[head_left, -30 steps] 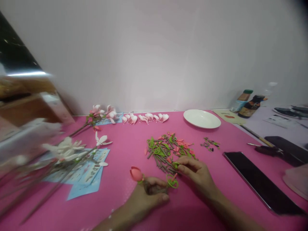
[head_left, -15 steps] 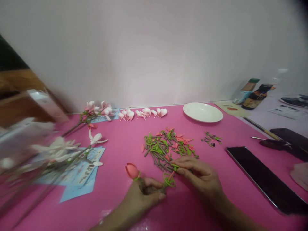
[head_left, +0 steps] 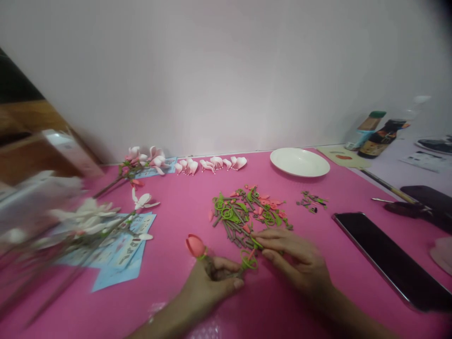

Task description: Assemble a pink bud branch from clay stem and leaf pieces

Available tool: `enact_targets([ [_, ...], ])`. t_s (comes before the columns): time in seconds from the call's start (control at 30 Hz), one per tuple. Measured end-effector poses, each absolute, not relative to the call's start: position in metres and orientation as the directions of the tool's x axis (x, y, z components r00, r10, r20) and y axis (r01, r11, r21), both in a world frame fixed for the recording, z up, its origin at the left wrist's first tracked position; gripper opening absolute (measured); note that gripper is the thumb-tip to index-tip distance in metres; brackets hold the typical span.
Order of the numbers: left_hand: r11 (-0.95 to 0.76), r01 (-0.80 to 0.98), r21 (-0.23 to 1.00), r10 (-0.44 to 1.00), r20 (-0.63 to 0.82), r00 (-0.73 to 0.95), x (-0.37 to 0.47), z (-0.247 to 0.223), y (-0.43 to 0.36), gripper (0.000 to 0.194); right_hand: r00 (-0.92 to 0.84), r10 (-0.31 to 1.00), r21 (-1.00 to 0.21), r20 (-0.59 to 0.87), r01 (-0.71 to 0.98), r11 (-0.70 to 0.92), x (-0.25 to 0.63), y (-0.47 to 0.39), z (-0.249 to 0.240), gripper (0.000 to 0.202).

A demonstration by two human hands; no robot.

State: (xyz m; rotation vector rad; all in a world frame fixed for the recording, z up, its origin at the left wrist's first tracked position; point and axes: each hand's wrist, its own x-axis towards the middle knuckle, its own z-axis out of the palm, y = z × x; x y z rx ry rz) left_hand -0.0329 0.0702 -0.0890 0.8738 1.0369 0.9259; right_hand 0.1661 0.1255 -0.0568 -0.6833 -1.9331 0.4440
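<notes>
My left hand [head_left: 215, 281] is closed round a brownish stem, most of it hidden by the fingers. A coral bud [head_left: 195, 246] stands at the stem's left end, and a green ring piece [head_left: 249, 260] with a small pink rod sits at its right end. Just to the right, my right hand [head_left: 294, 254] pinches a small green piece [head_left: 256, 242] right above the ring piece; whether the two touch is unclear. Behind the hands lies a pile of green, brown and coral parts [head_left: 233, 214] on the pink table [head_left: 169, 207].
Pale pink petals [head_left: 217, 163] lie in a row near the wall, left of a white plate [head_left: 300, 162]. A black phone [head_left: 388, 259] is at the right. White flowers [head_left: 88, 216] rest on blue sheets [head_left: 120, 273] at the left. Bottles [head_left: 379, 139] stand back right.
My right hand's fingers have shifted slightly, and the green piece between them is now tilted. The camera view has moved a little. My left hand keeps its hold on the stem.
</notes>
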Motion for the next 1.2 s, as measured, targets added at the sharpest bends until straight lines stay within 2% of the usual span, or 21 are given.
enact_targets([
  [0.27, 0.383, -0.176, 0.907, 0.912, -0.341, 0.226, -0.031, -0.087, 0.069, 0.033, -0.448, 0.684, -0.694, 0.575, 0.175, 0.699, 0.174, 0.132, -0.048, 0.017],
  [0.37, 0.382, -0.148, 0.912, 0.913, -0.348, 0.215, -0.030, -0.085, 0.067, 0.028, -0.493, 0.695, -0.712, 0.523, 0.196, 0.675, 0.178, 0.134, -0.043, 0.023],
  [0.57, 0.360, -0.044, 0.932, 0.924, -0.349, 0.157, -0.026, -0.078, 0.065, 0.020, -0.646, 0.649, -0.741, 0.402, 0.187, 0.645, 0.185, 0.136, -0.034, 0.024],
  [0.77, 0.328, 0.008, 0.945, 0.929, -0.324, 0.181, -0.028, -0.080, 0.063, 0.016, -0.674, 0.639, -0.726, 0.372, 0.217, 0.652, 0.187, 0.136, -0.031, 0.015],
  [1.0, 0.274, 0.037, 0.961, 0.937, -0.275, 0.216, -0.030, -0.085, 0.062, 0.016, -0.689, 0.613, -0.669, 0.386, 0.248, 0.700, 0.187, 0.136, -0.032, 0.018],
  [1.2, 0.262, 0.066, 0.963, 0.934, -0.271, 0.231, -0.030, -0.084, 0.061, 0.014, -0.708, 0.606, -0.679, 0.364, 0.244, 0.693, 0.188, 0.136, -0.031, 0.017],
])
